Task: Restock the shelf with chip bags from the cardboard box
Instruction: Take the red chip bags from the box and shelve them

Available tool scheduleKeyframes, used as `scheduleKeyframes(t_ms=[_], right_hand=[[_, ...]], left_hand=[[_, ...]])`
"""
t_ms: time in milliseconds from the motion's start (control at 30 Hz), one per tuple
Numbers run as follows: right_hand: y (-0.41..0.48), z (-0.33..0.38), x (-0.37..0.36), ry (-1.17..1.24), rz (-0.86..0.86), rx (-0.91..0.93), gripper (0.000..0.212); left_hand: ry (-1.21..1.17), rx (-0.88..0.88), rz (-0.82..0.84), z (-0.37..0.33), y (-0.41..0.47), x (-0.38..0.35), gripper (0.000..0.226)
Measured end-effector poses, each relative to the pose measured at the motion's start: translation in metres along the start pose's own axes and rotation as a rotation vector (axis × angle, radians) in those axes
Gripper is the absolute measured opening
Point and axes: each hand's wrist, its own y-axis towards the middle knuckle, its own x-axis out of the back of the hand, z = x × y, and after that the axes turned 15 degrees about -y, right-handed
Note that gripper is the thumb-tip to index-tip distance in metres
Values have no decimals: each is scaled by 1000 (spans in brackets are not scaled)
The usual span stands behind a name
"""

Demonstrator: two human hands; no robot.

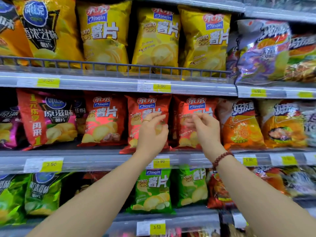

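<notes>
Middle shelf (102, 152): I count three red chip bags (148, 124); left hand (153, 132) and right hand (205, 128), loosely curled, grasp nothing.

Head camera faces the shelf (118, 157) straight on, close, at arm's reach.

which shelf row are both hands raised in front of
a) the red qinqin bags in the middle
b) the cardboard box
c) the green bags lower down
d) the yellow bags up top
a: the left hand and the right hand are both in front of the red Qinqin bags on the middle shelf, fingers loosely curled and holding nothing; the yellow bags are above them and the green bags below.
</notes>
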Motion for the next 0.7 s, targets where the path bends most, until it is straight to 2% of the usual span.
scheduleKeyframes(t_ms=[67,133,233,300,433,533,600,633,667,700], right_hand=[[6,-12,21,-15,-102,-36,16],[11,-25,41,-51,-138,-67,2],[18,-38,58,-110,-62,-108,39],[26,-47,66,-106,-9,-98,55],[44,-64,76,-56,196,-143,73],[58,-74,79,-45,415,-168,98],[68,-79,77,-47,535,-145,93],[71,-78,75,-31,577,-139,86],[75,-79,71,-1,616,-144,82],[77,-80,66,35,649,-145,89]], left_hand=[[-35,47,69,-7,-4,-15,32],[-60,140,130,-10,-4,-32,39],[-122,318,158,-10,1,-55,60],[-113,398,126,-12,5,-71,66],[-287,563,-11,-10,15,-93,67],[-496,661,-156,15,33,-104,103],[-566,695,-175,34,45,-108,114],[-594,725,-158,29,46,-107,110],[-639,715,-144,19,47,-107,93],[-670,698,-127,13,48,-107,66]])
